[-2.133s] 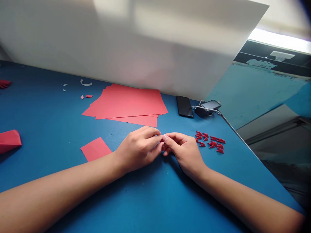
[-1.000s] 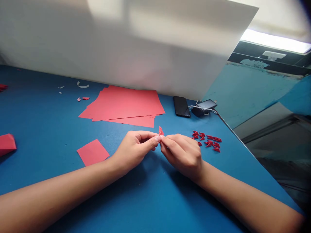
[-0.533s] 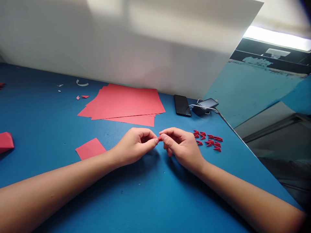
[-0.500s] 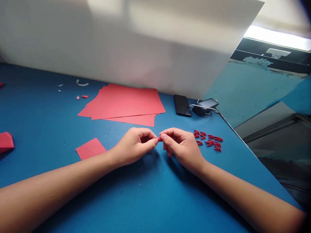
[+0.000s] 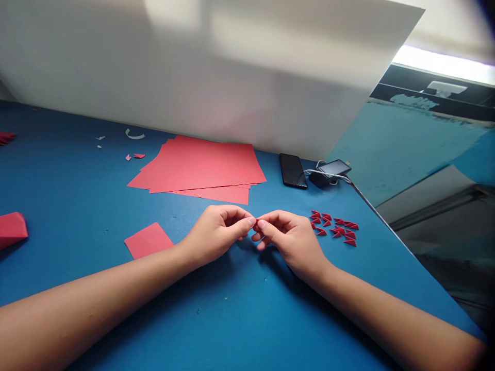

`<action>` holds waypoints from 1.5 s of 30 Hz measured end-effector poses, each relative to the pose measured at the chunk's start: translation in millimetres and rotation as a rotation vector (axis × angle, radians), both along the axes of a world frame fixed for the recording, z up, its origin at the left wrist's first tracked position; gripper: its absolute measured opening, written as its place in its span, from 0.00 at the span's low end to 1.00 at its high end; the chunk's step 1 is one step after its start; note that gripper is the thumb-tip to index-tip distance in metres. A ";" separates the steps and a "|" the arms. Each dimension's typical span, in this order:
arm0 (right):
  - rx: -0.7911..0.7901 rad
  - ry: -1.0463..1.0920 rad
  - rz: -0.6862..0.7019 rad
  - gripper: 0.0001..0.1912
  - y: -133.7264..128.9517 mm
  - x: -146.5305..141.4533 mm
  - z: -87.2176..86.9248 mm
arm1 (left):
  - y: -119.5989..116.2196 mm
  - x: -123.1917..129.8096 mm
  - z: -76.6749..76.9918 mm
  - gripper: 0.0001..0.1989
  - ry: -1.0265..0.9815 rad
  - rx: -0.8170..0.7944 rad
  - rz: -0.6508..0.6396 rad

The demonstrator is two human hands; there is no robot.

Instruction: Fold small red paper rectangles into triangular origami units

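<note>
Between the fingertips of both hands is a small folded piece of red paper (image 5: 257,221), mostly covered by the fingers. My left hand (image 5: 220,229) pinches its left end, thumb against forefinger. From the other side my right hand (image 5: 292,237) pinches it too, its lower fingers curled beneath. Just right of my right hand lie several small folded red paper triangles (image 5: 339,229) in a loose group. A red paper square (image 5: 148,240) rests flat beyond my left forearm, which covers its lower edge.
A stack of red paper sheets (image 5: 201,165) lies at the back against a white panel (image 5: 232,77). Right of it are a black phone (image 5: 293,170) and a cabled device (image 5: 330,171). Paper scraps (image 5: 134,135) lie at the back left; a folded red paper piece (image 5: 12,230) sits far left.
My fingertips have closed in around the red paper piece, so less of it shows. The right hand's lower fingers have shifted left. The whole view has moved slightly.
</note>
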State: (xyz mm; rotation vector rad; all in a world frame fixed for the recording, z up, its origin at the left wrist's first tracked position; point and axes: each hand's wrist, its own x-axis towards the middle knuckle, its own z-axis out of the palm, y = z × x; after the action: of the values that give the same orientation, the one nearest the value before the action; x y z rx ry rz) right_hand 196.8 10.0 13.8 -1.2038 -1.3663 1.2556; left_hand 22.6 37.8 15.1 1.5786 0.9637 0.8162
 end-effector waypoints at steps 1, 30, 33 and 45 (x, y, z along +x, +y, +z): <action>0.010 -0.004 0.000 0.11 -0.4 0.0 -0.3 | 0.2 -0.2 0.8 0.12 0.002 -0.014 -0.001; -0.117 0.047 0.125 0.15 3.4 2.3 -2.7 | 7.2 -6.0 -2.3 0.10 -0.213 -0.238 -0.125; -0.102 0.035 0.114 0.16 2.5 2.3 -2.6 | 7.0 -4.9 -1.5 0.11 -0.208 -0.242 -0.109; -0.014 0.015 0.127 0.15 -0.1 2.9 -3.1 | 6.6 -3.2 0.4 0.12 -0.045 -0.129 -0.046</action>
State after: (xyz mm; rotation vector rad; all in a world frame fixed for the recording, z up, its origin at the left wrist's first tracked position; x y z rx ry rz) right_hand 199.7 9.8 10.7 -1.1294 -1.4433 1.3625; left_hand 19.4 44.4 15.6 1.4608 0.9261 0.7399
